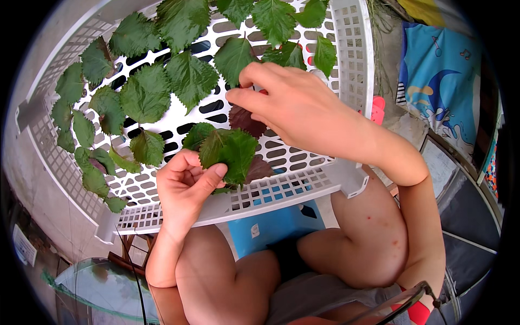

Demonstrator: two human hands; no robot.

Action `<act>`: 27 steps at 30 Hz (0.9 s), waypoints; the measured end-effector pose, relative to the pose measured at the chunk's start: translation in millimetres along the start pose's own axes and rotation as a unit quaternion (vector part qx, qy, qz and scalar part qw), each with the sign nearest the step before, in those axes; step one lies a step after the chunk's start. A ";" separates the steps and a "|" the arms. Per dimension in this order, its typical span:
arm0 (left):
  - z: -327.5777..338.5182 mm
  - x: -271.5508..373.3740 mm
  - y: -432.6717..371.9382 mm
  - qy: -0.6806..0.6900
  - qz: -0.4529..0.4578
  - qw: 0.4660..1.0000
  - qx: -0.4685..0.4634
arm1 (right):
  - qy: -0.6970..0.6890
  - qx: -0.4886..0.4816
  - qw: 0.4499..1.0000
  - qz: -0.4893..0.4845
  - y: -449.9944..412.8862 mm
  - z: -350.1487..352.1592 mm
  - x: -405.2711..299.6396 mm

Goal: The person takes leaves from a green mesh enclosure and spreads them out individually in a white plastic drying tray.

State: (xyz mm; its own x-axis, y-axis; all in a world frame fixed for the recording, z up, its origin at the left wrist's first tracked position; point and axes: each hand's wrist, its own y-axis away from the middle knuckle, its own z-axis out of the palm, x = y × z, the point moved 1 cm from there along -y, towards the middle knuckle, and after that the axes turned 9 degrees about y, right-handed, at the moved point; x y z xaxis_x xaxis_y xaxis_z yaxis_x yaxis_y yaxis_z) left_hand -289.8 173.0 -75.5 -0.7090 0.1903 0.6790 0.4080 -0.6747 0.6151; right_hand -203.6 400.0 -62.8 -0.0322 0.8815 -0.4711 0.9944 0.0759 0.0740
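Observation:
Several green perilla leaves point(146, 94) lie spread over the slotted bottom of a white plastic basket point(203, 219). At the basket's near side, my left hand point(185, 187) holds a few green leaves point(233, 154) between thumb and fingers. My right hand point(300, 109) is above the basket, thumb and index fingertip close together near the stem end of a leaf; whether it pinches anything is hard to tell. Below its fingers a purple-brown leaf point(246, 121) shows, partly hidden by the hand. Another purplish leaf point(259, 170) lies beside the held leaves.
A blue plastic stool or box point(264, 227) is under the basket's near edge, between the person's knees. To the right are a blue printed cloth point(440, 85), a red-pink slipper point(378, 109) and dark panels point(467, 207). Green-edged netting point(101, 284) lies at lower left.

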 end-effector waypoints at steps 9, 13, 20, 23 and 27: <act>4.8 3.4 -0.3 0.050 -0.018 0.998 -0.045 | -0.143 0.108 0.982 -0.064 7.8 -3.4 -19.9; 3.0 5.8 1.7 0.061 -0.016 0.994 -0.094 | -0.174 0.113 0.976 -0.064 7.7 7.1 -20.8; 7.2 9.5 -1.1 0.092 -0.014 0.988 -0.127 | -0.246 0.115 0.961 -0.054 8.9 7.4 -20.3; 5.0 8.7 0.5 0.054 -0.016 0.989 -0.137 | -0.285 0.083 0.954 -0.041 11.6 8.6 -20.3; 1.9 6.2 0.5 0.050 0.013 0.990 -0.131 | -0.255 0.066 0.963 -0.054 13.8 7.4 -17.5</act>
State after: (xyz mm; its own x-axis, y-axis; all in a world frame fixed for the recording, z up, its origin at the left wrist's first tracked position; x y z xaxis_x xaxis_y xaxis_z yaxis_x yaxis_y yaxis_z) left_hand -293.0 175.3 -70.2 -0.7584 0.1079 0.6428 0.2734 -0.8426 0.4640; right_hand -188.5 382.2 -60.1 -0.1166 0.5252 -0.8429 0.9932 0.0646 -0.0972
